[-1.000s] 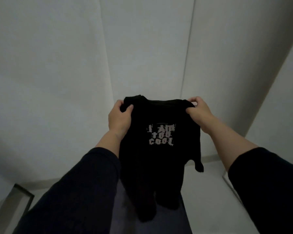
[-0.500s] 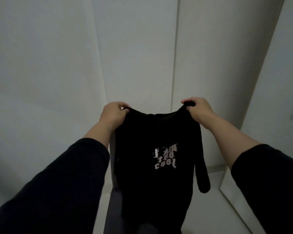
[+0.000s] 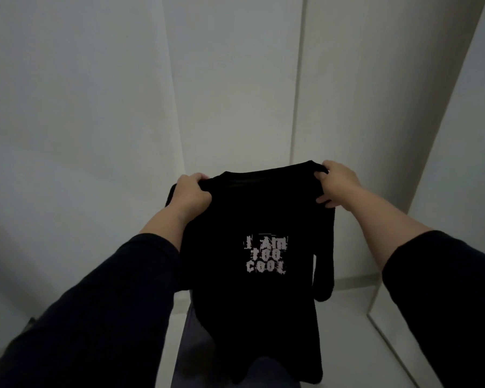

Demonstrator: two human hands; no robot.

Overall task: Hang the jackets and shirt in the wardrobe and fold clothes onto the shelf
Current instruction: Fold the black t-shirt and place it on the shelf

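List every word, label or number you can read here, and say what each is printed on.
"I AM TOO COOL": pale, distressed letters stacked in three lines on the black shirt, which the left hand and right hand hold up by its shoulders.
No other text, labels or numbers show.

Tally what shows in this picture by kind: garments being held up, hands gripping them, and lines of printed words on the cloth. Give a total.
Garments held up: 1, the black shirt
Hands gripping it: 2, left hand, right hand
Printed lines: 3, in the white print
Total: 6
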